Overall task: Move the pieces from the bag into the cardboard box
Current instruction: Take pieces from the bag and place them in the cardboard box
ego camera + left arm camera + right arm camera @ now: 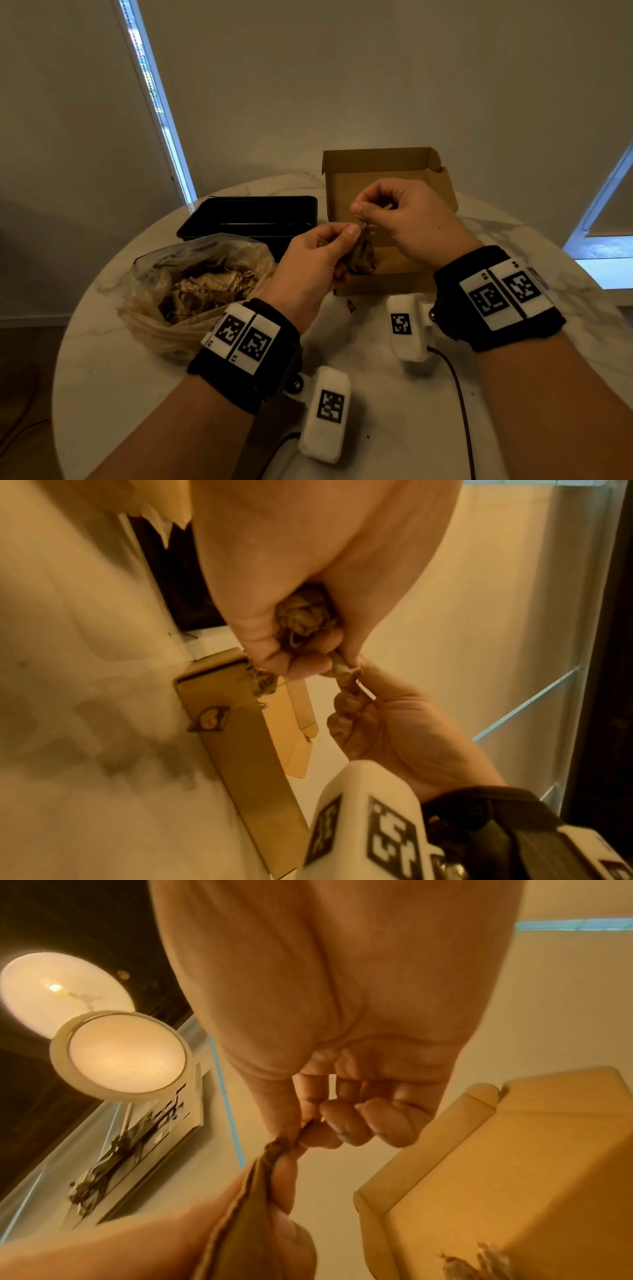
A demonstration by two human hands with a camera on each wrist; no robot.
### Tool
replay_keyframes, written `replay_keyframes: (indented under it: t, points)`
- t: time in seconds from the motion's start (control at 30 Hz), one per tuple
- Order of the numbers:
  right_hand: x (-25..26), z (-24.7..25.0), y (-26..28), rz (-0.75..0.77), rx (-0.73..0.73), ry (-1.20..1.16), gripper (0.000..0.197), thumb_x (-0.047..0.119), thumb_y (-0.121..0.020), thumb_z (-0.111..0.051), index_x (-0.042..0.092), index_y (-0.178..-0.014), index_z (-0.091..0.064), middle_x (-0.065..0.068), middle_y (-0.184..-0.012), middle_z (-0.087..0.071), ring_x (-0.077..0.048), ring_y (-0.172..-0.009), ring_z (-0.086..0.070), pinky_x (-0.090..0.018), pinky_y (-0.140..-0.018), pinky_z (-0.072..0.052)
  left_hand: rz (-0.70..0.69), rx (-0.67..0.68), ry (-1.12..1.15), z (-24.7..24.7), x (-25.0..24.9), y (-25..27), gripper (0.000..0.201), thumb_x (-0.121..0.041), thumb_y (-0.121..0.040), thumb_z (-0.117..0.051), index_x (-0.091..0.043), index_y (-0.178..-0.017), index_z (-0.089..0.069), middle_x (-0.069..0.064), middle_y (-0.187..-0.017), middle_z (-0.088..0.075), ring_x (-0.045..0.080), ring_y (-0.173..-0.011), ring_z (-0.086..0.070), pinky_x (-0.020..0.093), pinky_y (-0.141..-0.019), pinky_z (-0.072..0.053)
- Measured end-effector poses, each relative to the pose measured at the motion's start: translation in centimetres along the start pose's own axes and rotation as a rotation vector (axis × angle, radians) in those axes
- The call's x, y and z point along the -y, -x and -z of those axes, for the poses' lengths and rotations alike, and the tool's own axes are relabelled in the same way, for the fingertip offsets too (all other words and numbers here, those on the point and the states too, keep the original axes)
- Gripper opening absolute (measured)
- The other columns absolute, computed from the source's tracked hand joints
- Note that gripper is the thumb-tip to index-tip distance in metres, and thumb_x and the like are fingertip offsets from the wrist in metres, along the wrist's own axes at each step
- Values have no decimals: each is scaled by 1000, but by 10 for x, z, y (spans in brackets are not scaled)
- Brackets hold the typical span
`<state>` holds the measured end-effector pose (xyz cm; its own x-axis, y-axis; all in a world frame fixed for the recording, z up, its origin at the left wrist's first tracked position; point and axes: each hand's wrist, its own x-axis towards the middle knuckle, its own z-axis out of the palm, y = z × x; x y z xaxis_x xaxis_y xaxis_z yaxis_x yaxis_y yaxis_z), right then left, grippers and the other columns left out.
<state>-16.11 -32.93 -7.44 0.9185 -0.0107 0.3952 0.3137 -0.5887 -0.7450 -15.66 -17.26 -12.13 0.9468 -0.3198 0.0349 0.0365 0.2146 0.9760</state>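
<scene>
My left hand (329,246) grips a clump of dry brown pieces (361,257) just over the near left part of the open cardboard box (404,265). The curled fingers of my left hand (301,653) wrap round the clump (303,615). My right hand (376,209) pinches one piece at the top of that clump between thumb and forefinger, and the right wrist view shows the pinched piece (274,1150) with the right fingers (342,1123) curled. The clear plastic bag (191,284), full of brown pieces, lies open on the table at the left.
A black tray (253,219) sits behind the bag, left of the box. One small brown piece (351,306) lies on the white marble table (137,394) in front of the box. Cables run off the near edge. Walls and blinds stand behind the table.
</scene>
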Motion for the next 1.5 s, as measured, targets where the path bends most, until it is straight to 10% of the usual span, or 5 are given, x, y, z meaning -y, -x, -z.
replay_keyframes:
  t: [0.57, 0.9, 1.17, 1.37, 1.5]
  points:
    - [0, -4, 2, -245, 141, -469, 16, 22, -88, -76, 16, -103, -78, 9, -77, -72, -5, -65, -55, -22, -60, -46, -54, -163, 317, 7, -1, -5, 24, -13, -98, -64, -9, -122, -66, 1, -88, -66, 5, -64, -53, 17, -57, -51]
    - [-1, -5, 0, -227, 92, -207, 8, 25, -90, -75, 20, -96, -77, 12, -77, -69, 1, -69, -59, -19, -62, -43, -63, -122, 321, 6, 0, -6, 13, -15, -95, -68, -6, -104, -70, 2, -79, -68, 5, -67, -61, 23, -75, -60]
    - [-10, 3, -3, -296, -16, 74, 15, 21, -98, -65, 29, -85, -63, -1, -90, -70, -19, -82, -68, -34, -75, -57, -24, -245, 137, 10, 7, -12, 17, -7, -97, -64, -9, -114, -69, 5, -88, -66, 4, -60, -59, 22, -63, -52]
    - [-11, -5, 0, -421, 209, 172, 14, 14, -93, -71, 23, -85, -67, -4, -91, -70, -19, -83, -69, -36, -83, -60, 100, -237, -24, 11, 15, -13, 30, 7, -93, -63, -8, -119, -64, 7, -84, -65, 4, -48, -56, 21, -50, -47]
    - [-6, -6, 2, -414, 286, 305, 4, 23, -90, -76, 23, -94, -76, 4, -84, -68, -9, -77, -59, -24, -64, -45, 162, -213, -37, 11, 19, -14, 31, 5, -93, -63, -8, -121, -62, 17, -96, -66, 10, -52, -50, 28, -56, -43]
